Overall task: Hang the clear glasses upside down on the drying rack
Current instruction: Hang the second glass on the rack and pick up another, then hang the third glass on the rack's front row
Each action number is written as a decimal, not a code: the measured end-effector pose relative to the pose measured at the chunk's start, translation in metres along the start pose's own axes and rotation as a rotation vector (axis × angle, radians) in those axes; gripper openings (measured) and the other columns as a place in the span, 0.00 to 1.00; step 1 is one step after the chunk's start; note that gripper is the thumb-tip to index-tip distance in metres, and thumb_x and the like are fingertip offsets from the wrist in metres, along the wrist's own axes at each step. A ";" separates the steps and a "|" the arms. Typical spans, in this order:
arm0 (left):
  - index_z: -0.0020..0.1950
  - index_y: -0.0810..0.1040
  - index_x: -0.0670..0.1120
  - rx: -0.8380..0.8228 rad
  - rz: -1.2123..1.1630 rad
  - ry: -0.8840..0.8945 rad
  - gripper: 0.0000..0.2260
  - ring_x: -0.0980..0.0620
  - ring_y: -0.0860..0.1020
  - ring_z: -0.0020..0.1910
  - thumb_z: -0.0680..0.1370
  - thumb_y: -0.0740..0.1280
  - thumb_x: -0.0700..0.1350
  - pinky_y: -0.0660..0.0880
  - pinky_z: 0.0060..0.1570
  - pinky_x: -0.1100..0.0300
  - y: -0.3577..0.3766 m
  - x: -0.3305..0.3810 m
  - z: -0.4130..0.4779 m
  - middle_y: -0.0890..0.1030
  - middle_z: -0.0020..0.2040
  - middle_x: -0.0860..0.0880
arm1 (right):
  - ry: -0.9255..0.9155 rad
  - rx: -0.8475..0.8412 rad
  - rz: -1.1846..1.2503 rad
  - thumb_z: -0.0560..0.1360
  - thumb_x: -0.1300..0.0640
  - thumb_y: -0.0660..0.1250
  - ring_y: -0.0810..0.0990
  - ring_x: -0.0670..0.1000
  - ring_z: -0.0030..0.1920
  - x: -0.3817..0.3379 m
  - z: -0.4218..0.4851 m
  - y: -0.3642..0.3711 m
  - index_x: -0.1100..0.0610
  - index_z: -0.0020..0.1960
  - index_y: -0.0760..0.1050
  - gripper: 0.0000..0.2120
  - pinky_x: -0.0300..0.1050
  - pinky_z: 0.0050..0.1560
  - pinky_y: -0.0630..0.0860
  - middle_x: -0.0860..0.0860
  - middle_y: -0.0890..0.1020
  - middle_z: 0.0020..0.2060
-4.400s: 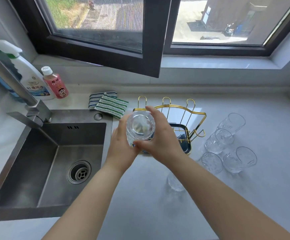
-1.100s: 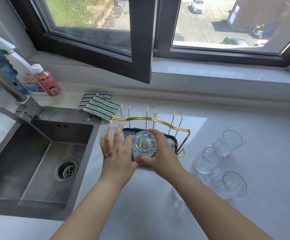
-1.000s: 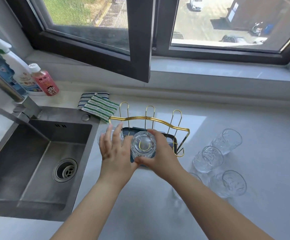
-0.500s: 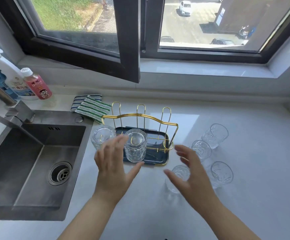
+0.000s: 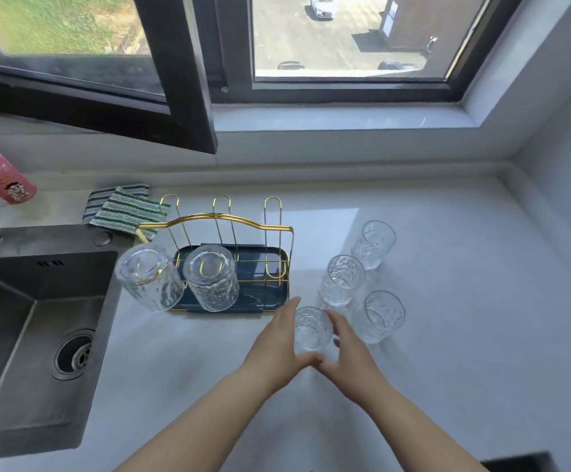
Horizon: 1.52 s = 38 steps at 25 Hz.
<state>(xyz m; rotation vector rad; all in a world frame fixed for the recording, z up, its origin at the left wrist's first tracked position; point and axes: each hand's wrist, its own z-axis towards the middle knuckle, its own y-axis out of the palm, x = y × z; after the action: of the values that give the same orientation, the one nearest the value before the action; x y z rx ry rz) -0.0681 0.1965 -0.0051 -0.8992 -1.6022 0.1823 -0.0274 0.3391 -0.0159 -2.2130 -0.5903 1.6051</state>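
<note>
Both my hands sit at the nearest upright glass [image 5: 312, 330] on the white counter [image 5: 464, 318]. My left hand [image 5: 279, 345] cups its left side, my right hand [image 5: 347, 352] its right side; fingers curve narrowly around the wall, thumbs meeting near me. Contact looks likely, but I cannot tell if the grip is firm.

Glasses counted: six. Two hang upside down on the drying rack [image 5: 223, 260]: the left hung glass [image 5: 148, 277] tilts outward over the sink edge, the middle hung glass [image 5: 211, 277] sits nearly straight. Four stand mouth-up on the counter right of the rack: the one between my hands, a second glass [image 5: 342, 281] just beyond it, a far glass [image 5: 374, 245], and a right glass [image 5: 381, 316] just beside my right hand.

Rack: gold wire, dark blue tray. Three far prongs and the near right prong are free.

Surroundings: steel sink [image 5: 28, 335] at left, striped cloths [image 5: 124, 212] beyond it, one pink bottle [image 5: 1, 178] far left, open window sash [image 5: 175, 73] above.
</note>
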 end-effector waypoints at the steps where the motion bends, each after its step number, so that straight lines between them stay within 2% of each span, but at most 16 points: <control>1: 0.72 0.53 0.51 -0.009 0.003 -0.004 0.42 0.54 0.61 0.70 0.66 0.74 0.51 0.56 0.59 0.69 0.002 0.000 0.003 0.60 0.74 0.52 | -0.007 0.005 0.007 0.67 0.56 0.73 0.71 0.47 0.63 0.000 0.002 0.000 0.50 0.67 0.61 0.33 0.42 0.64 0.67 0.43 0.70 0.61; 3: 0.71 0.58 0.52 0.004 0.006 0.007 0.39 0.55 0.65 0.68 0.65 0.75 0.51 0.57 0.56 0.72 0.002 -0.001 0.006 0.64 0.71 0.53 | -0.023 0.012 0.023 0.66 0.57 0.73 0.72 0.45 0.61 0.000 0.003 -0.001 0.46 0.63 0.62 0.30 0.38 0.61 0.68 0.42 0.72 0.59; 5: 0.68 0.63 0.53 0.042 0.016 0.017 0.37 0.56 0.68 0.64 0.62 0.76 0.52 0.60 0.55 0.71 -0.002 0.000 0.006 0.69 0.68 0.54 | -0.037 0.005 0.028 0.67 0.56 0.73 0.71 0.44 0.61 -0.001 0.001 -0.003 0.46 0.64 0.63 0.30 0.37 0.61 0.67 0.44 0.72 0.62; 9: 0.58 0.70 0.57 0.144 -0.012 0.038 0.31 0.58 0.74 0.54 0.58 0.75 0.55 0.69 0.52 0.66 -0.017 0.012 -0.010 0.77 0.57 0.58 | 0.002 -0.057 0.164 0.66 0.57 0.74 0.68 0.41 0.64 -0.006 -0.013 -0.018 0.44 0.68 0.60 0.36 0.37 0.63 0.65 0.42 0.67 0.66; 11: 0.53 0.71 0.59 0.199 -0.193 0.041 0.27 0.61 0.77 0.50 0.57 0.75 0.56 0.72 0.49 0.68 -0.029 0.018 -0.023 0.79 0.51 0.61 | 0.094 -0.126 0.428 0.66 0.54 0.74 0.71 0.41 0.63 -0.012 -0.022 -0.031 0.43 0.67 0.62 0.34 0.39 0.61 0.69 0.42 0.69 0.65; 14: 0.50 0.72 0.59 0.226 -0.570 0.046 0.25 0.58 0.79 0.51 0.56 0.76 0.53 0.75 0.47 0.68 -0.042 0.027 -0.039 0.80 0.50 0.61 | 0.230 -0.285 0.991 0.69 0.49 0.70 0.78 0.54 0.61 -0.028 -0.030 -0.038 0.52 0.65 0.70 0.26 0.51 0.59 0.76 0.54 0.77 0.63; 17: 0.52 0.71 0.57 0.207 -0.741 0.108 0.25 0.52 0.78 0.56 0.58 0.75 0.47 0.76 0.51 0.60 -0.051 0.036 -0.051 0.78 0.52 0.58 | 0.129 -0.313 1.148 0.70 0.52 0.69 0.77 0.60 0.60 -0.057 -0.029 -0.035 0.56 0.64 0.72 0.24 0.56 0.58 0.76 0.57 0.79 0.61; 19: 0.55 0.68 0.59 0.226 -0.604 0.153 0.28 0.55 0.75 0.59 0.60 0.74 0.47 0.71 0.57 0.61 -0.063 0.041 -0.056 0.77 0.54 0.58 | -0.001 -0.216 1.044 0.67 0.55 0.70 0.79 0.58 0.58 -0.078 -0.023 -0.036 0.53 0.63 0.72 0.24 0.51 0.54 0.79 0.55 0.81 0.58; 22: 0.62 0.62 0.65 0.307 -0.204 0.216 0.33 0.62 0.66 0.64 0.62 0.74 0.52 0.63 0.62 0.69 -0.084 0.048 -0.055 0.70 0.60 0.65 | -0.207 -0.044 0.761 0.62 0.60 0.75 0.82 0.52 0.52 -0.106 -0.012 -0.045 0.45 0.60 0.70 0.30 0.41 0.46 0.79 0.48 0.81 0.55; 23: 0.64 0.61 0.63 0.341 -0.083 0.249 0.34 0.60 0.63 0.66 0.63 0.74 0.53 0.61 0.65 0.66 -0.089 0.049 -0.051 0.68 0.63 0.64 | -0.284 -0.009 0.649 0.60 0.61 0.76 0.82 0.49 0.51 -0.113 -0.007 -0.048 0.43 0.59 0.69 0.32 0.38 0.45 0.79 0.43 0.80 0.53; 24: 0.67 0.61 0.59 0.378 0.020 0.266 0.35 0.56 0.60 0.68 0.64 0.74 0.54 0.59 0.69 0.59 -0.093 0.050 -0.045 0.67 0.65 0.61 | -0.346 0.016 0.542 0.58 0.62 0.78 0.81 0.46 0.52 -0.119 -0.001 -0.050 0.41 0.58 0.68 0.35 0.36 0.45 0.78 0.38 0.79 0.52; 26: 0.70 0.60 0.52 0.432 0.167 0.262 0.38 0.51 0.56 0.70 0.65 0.75 0.54 0.53 0.71 0.47 -0.101 0.051 -0.034 0.68 0.67 0.52 | -0.414 0.049 0.366 0.57 0.64 0.79 0.78 0.43 0.53 -0.126 0.013 -0.050 0.40 0.58 0.67 0.37 0.34 0.47 0.77 0.36 0.77 0.52; 28: 0.71 0.57 0.51 0.437 0.232 0.265 0.41 0.52 0.57 0.69 0.64 0.75 0.54 0.41 0.72 0.52 -0.110 0.046 -0.023 0.69 0.66 0.51 | -0.421 0.060 0.243 0.58 0.64 0.79 0.76 0.45 0.56 -0.126 0.025 -0.044 0.42 0.60 0.66 0.38 0.37 0.51 0.77 0.41 0.75 0.56; 30: 0.71 0.57 0.52 0.422 0.274 0.283 0.41 0.54 0.59 0.68 0.64 0.74 0.56 0.36 0.69 0.59 -0.116 0.039 -0.014 0.72 0.64 0.54 | -0.391 0.046 0.163 0.59 0.61 0.79 0.75 0.45 0.57 -0.118 0.036 -0.035 0.45 0.61 0.65 0.37 0.42 0.56 0.76 0.43 0.73 0.59; 34: 0.70 0.61 0.52 0.377 0.437 0.232 0.37 0.54 0.61 0.68 0.66 0.69 0.61 0.37 0.70 0.56 -0.118 0.029 0.005 0.74 0.62 0.53 | -0.341 0.018 0.122 0.61 0.54 0.78 0.73 0.43 0.58 -0.100 0.051 -0.017 0.43 0.62 0.65 0.35 0.45 0.58 0.76 0.40 0.71 0.61; 38: 0.67 0.67 0.52 0.368 0.533 0.225 0.35 0.53 0.59 0.67 0.64 0.69 0.63 0.39 0.67 0.59 -0.114 0.023 0.013 0.75 0.62 0.52 | -0.303 -0.007 0.125 0.60 0.51 0.78 0.70 0.34 0.57 -0.090 0.062 -0.010 0.38 0.62 0.62 0.36 0.33 0.54 0.71 0.31 0.69 0.57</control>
<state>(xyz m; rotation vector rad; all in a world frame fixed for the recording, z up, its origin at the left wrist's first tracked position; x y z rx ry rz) -0.1294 0.1376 0.0757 -0.9965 -1.0478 0.7009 -0.1123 0.3029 0.0430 -2.0609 -0.5449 2.0262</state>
